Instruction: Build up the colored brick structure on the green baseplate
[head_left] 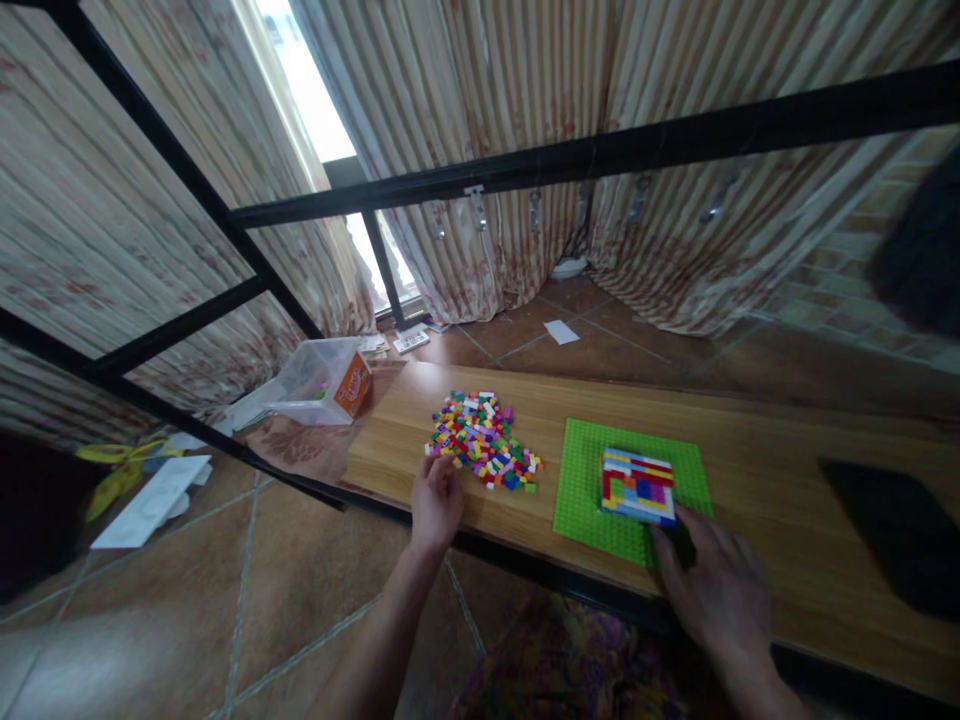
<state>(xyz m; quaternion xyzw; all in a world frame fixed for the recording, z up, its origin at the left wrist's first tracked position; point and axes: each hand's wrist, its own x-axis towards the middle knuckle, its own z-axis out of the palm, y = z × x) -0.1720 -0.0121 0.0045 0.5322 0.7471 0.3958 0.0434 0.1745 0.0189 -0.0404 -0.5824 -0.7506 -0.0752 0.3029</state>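
Observation:
Small toy bricks in many colours lie in a loose pile (480, 435) on the wooden table. My left hand (437, 500) is at the pile's near edge, its fingers curled in; whatever they hold is hidden or too small to name. To the right, a green baseplate (581, 500) carries a rectangular brick build (637, 485) with rows of red, white, yellow, blue and purple. The thumb and forefinger of my right hand (716, 580) close round the build's near right corner. Its other fingers stretch over the tabletop.
A clear plastic box (319, 380) with an orange label stands past the table's left end. On the table's right side lies a dark flat object (892, 535). Black metal bars (540, 165) cross before the curtains (480, 90). Papers (154, 500) lie on the tiled floor.

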